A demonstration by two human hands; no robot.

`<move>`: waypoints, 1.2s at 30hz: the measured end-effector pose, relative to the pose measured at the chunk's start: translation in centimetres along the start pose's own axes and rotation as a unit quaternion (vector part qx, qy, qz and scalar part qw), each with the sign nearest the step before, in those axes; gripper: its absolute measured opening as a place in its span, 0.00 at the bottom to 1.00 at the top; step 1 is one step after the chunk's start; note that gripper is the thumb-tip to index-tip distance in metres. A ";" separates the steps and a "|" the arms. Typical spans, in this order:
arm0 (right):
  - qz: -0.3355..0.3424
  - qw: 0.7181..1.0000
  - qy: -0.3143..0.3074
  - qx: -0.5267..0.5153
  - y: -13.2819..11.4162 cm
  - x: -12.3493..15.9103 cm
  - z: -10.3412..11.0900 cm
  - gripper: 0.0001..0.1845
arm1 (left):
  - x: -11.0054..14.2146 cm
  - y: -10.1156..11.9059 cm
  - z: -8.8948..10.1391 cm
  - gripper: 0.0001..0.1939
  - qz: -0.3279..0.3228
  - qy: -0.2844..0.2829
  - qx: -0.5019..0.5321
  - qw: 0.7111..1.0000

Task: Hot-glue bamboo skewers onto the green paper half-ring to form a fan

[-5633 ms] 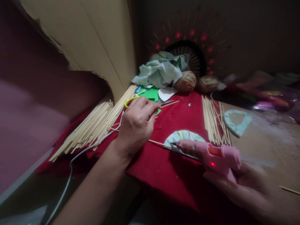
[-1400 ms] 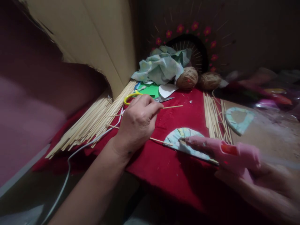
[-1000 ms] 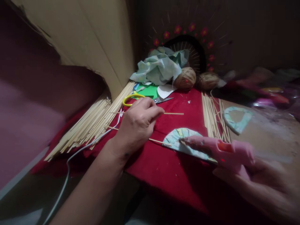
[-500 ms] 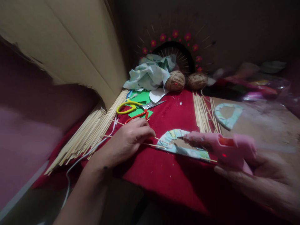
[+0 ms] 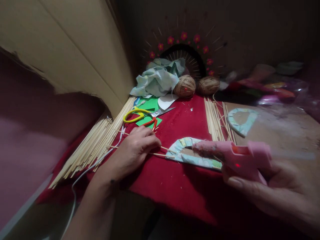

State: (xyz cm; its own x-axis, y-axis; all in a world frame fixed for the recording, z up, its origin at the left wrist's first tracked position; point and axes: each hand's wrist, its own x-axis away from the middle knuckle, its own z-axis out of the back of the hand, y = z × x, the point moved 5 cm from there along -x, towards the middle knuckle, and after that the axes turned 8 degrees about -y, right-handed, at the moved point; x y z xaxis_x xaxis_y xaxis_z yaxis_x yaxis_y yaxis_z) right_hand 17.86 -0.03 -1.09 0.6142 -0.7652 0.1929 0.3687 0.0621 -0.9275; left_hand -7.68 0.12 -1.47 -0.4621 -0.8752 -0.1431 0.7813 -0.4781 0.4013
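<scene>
My left hand (image 5: 136, 145) is closed around thin wooden sticks (image 5: 165, 149), whose tips reach to the left end of a curved piece wrapped in pale blue patterned fabric (image 5: 200, 161). In my right hand (image 5: 272, 186) is a pink hot glue gun (image 5: 240, 156) with a small red light lit. Its nozzle points left, over the inner edge of the fabric-wrapped piece; whether it touches cannot be made out. That piece lies on a red cloth (image 5: 172, 190).
Yellow-and-red scissors (image 5: 140, 115) lie on green paper (image 5: 148, 105). Bundled sticks (image 5: 85, 150) spread at left beside a white cord (image 5: 73, 193); more sticks (image 5: 213, 120) lie right. Behind are twine balls (image 5: 185, 86) and crumpled fabric (image 5: 157, 80). Another wrapped piece (image 5: 242, 121) rests on brown board.
My left hand has shifted slightly left with the sticks. The glue gun has moved a little left, its nozzle still over the wrapped piece. The whole view has shifted slightly.
</scene>
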 end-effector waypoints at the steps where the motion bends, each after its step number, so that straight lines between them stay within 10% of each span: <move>1: 0.002 1.000 0.002 0.001 0.0 0.0 0.0 0.28 | 0.0 0.0 0.0 0.09 -0.003 0.000 0.000 1.000; 12: 0.066 0.989 0.036 0.126 -1.2 -0.4 0.0 0.24 | 0.0 0.1 -0.2 0.08 -0.015 0.001 -0.015 1.000; 36: 0.123 0.991 0.012 0.059 0.6 -2.6 -2.5 0.28 | 0.5 0.3 -1.0 0.13 -0.015 0.015 -0.078 0.997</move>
State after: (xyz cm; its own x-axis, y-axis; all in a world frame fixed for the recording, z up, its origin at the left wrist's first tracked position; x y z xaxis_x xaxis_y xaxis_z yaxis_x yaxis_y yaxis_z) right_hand 14.74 0.41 -2.92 0.6788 -0.7331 -0.0437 0.2903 0.3225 -0.9009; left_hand -7.25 -0.57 -2.31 -0.4754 -0.8611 -0.1803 0.8243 -0.5076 0.2507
